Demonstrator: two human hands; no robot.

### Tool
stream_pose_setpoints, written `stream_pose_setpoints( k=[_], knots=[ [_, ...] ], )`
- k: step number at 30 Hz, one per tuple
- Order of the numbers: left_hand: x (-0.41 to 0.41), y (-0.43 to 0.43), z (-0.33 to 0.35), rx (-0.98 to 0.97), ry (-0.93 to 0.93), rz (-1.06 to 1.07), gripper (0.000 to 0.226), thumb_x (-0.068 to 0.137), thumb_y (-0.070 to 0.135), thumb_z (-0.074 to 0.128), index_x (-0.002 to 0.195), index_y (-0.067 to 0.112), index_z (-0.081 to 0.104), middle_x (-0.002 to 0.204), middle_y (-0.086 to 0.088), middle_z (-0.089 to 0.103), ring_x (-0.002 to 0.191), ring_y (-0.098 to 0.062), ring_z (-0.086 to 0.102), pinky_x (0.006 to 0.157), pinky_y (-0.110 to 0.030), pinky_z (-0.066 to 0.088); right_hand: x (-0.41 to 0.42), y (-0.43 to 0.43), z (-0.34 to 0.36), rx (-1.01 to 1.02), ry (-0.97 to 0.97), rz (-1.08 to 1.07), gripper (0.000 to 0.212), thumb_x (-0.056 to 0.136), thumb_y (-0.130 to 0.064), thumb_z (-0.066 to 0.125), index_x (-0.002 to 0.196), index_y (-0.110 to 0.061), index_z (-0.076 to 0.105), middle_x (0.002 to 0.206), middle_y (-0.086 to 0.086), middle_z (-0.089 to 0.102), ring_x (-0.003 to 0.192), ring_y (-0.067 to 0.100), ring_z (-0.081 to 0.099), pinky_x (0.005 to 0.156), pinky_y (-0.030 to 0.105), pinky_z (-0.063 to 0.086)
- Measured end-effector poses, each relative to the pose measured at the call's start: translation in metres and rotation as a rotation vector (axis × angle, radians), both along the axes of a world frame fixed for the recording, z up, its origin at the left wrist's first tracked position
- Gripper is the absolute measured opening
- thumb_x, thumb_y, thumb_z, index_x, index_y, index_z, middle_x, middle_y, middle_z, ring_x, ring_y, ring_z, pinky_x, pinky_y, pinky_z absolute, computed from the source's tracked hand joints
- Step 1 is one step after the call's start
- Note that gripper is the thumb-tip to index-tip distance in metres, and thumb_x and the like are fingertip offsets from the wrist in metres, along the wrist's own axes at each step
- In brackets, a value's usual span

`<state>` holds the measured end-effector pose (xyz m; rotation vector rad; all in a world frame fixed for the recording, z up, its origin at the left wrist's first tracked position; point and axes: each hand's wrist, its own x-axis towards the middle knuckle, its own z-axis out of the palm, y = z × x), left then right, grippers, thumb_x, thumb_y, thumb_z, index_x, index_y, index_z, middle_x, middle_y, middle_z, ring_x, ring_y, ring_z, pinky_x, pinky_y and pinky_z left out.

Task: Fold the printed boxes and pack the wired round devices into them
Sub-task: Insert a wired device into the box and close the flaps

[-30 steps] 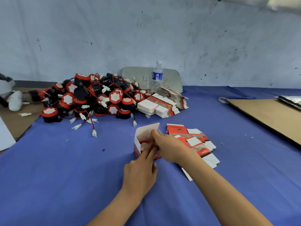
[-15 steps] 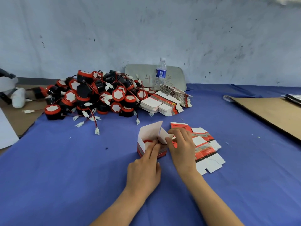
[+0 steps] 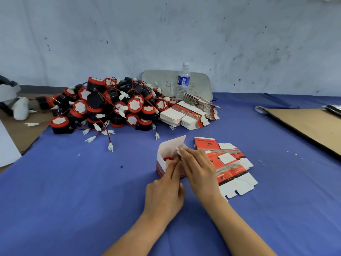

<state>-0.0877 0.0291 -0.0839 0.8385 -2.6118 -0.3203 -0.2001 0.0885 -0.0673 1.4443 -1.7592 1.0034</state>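
The person's left hand point(image 3: 164, 195) and right hand point(image 3: 200, 171) are bare, as are both forearms.

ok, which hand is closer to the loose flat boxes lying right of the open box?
Right. The right hand lies alongside the flat boxes, partly covering their left edge. The left hand sits beyond it, further left, fingers on the open box.

I read a handwritten "4" on the grey rounded board point(image 3: 158, 78) by the far wall; print on the near flat red-and-white cartons point(image 3: 227, 163) was too small for me.
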Motion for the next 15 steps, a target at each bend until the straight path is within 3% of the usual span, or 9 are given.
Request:
stream_pose_setpoints(
  k=[2, 5, 8, 10, 12, 15],
  knots=[
    [0.000, 0.000, 0.000, 0.010, -0.003, -0.005, 0.067, 0.094, 0.034, 0.042, 0.150, 0.035, 0.005, 0.155, 0.022, 0.011, 0.084, -0.020, 0.064, 0.058, -0.028, 0.044, -0.001, -0.001, -0.002, 0.046, 0.040, -0.068, 0.024, 0.077, 0.001, 0.071, 0.101, 0.003, 0.072, 0.097, 0.013, 0.072, 0.082, 0.029, 0.067, 0.071, 0.035, 0.057],
    [-0.001, 0.000, 0.000, 0.007, -0.008, -0.009, 0.071, 0.093, 0.034, 0.043, 0.151, 0.037, 0.002, 0.156, 0.024, 0.009, 0.085, -0.021, 0.064, 0.057, -0.028, 0.039, -0.002, -0.002, 0.001, 0.112, 0.103, -0.232, 0.020, 0.071, -0.005, 0.082, 0.090, -0.006, 0.076, 0.087, 0.003, 0.075, 0.075, 0.031, 0.063, 0.062, 0.037, 0.054],
    [0.000, 0.000, 0.001, 0.006, 0.009, -0.012, 0.069, 0.092, 0.033, 0.043, 0.151, 0.038, 0.007, 0.156, 0.028, 0.007, 0.084, -0.021, 0.065, 0.056, -0.026, 0.036, -0.001, -0.003, 0.006, 0.149, 0.118, -0.300, 0.007, 0.076, -0.010, 0.074, 0.082, -0.013, 0.077, 0.085, -0.003, 0.074, 0.080, 0.031, 0.062, 0.064, 0.039, 0.051],
    [0.003, 0.000, 0.001, 0.008, 0.058, -0.022, 0.066, 0.091, 0.031, 0.045, 0.150, 0.038, 0.016, 0.156, 0.028, 0.010, 0.082, -0.020, 0.065, 0.054, -0.025, 0.036, 0.000, -0.002, 0.004, 0.185, 0.039, -0.255, 0.014, 0.079, -0.013, 0.063, 0.081, -0.013, 0.076, 0.095, -0.002, 0.071, 0.094, 0.030, 0.059, 0.070, 0.043, 0.052],
    [0.006, 0.000, 0.005, -0.001, 0.161, -0.038, 0.062, 0.088, 0.026, 0.054, 0.146, 0.035, 0.033, 0.155, 0.024, 0.023, 0.080, -0.018, 0.067, 0.051, -0.025, 0.039, -0.001, -0.001, 0.000, 0.246, -0.107, -0.164, 0.020, 0.083, -0.015, 0.057, 0.084, -0.012, 0.077, 0.121, 0.002, 0.063, 0.116, 0.028, 0.045, 0.086, 0.048, 0.048],
    [0.011, -0.005, 0.015, -0.126, 0.398, -0.022, 0.057, 0.075, 0.014, 0.072, 0.129, 0.023, 0.057, 0.140, 0.008, 0.051, 0.079, -0.016, 0.066, 0.049, -0.027, 0.047, -0.006, 0.004, -0.004, 0.290, -0.221, -0.122, 0.023, 0.091, -0.021, 0.055, 0.088, -0.016, 0.077, 0.150, 0.000, 0.039, 0.137, 0.031, 0.028, 0.104, 0.045, 0.030]
  ],
)
